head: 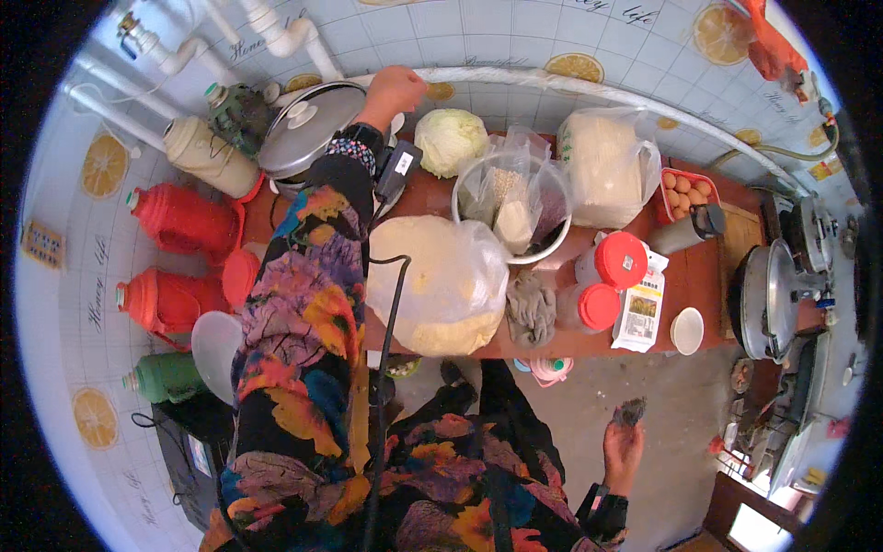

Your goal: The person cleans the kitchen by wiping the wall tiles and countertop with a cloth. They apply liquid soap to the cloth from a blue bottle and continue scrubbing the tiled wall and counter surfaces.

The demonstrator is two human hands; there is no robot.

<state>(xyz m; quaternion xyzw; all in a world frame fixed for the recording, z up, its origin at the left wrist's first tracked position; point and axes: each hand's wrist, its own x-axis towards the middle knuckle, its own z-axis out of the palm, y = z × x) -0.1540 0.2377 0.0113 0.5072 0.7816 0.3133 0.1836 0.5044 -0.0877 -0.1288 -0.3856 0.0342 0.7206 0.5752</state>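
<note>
My left hand reaches to the back of the red-brown table, over the right rim of a large metal pot with a domed lid. Its fingers curl away from me, and whether they hold anything is hidden. A black power adapter with a cable lies by my left wrist, and a pale cabbage is just to the right. Low at my right side, beyond the table's front edge, my right hand grips a dark grey scouring pad at its fingertips, above the floor.
A plastic-covered round of yellowish food, a white basin of bagged food and red-lidded jars crowd the table. Several thermos flasks stand left. Eggs and a metal pan are right. A white pipe crosses the wall.
</note>
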